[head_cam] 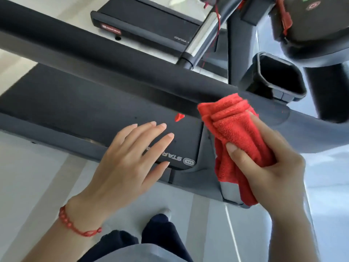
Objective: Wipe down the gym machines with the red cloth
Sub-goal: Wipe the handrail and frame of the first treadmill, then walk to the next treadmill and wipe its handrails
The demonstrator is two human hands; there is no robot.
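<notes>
Two bare hands are in view. The right hand (264, 163) grips one red terry-pile cloth (236, 133), bunched into thick folds, with the thumb pressed across its front and the fingers curled round its far side; the upper folds of the cloth sit at the lower edge of the dark, matte, rounded handrail (113, 59) of the near treadmill, though contact there cannot be confirmed, and the loose lower end hangs down past the palm in front of the grey machine frame. The left hand (130, 163) holds nothing: its fingers are straight and spread, and it lies over the near end of the dark running deck (75, 103); whether it touches the deck cannot be told. One red beaded cord bracelet (75, 223) circles the left wrist. Two treadmills are counted: the near one, and a second dark treadmill deck (147, 17) beyond it, bearing a small red-and-white label. The near deck carries white lettering, partly covered by the left hand, and a rounded logo. One small red plastic clip (179, 117) shows against the deck just left of the cloth. One black, smooth, rounded-rectangular cup holder (273, 78) stands open just above the cloth. One polished metal tube section (204, 35) runs diagonally at upper centre, with a thin red cord beside it. A dark console (311, 21) occupies the upper right corner. The floor (34, 176) is pale grey and smooth. Dark trouser legs and one pale shoe tip show at the lower edge.
</notes>
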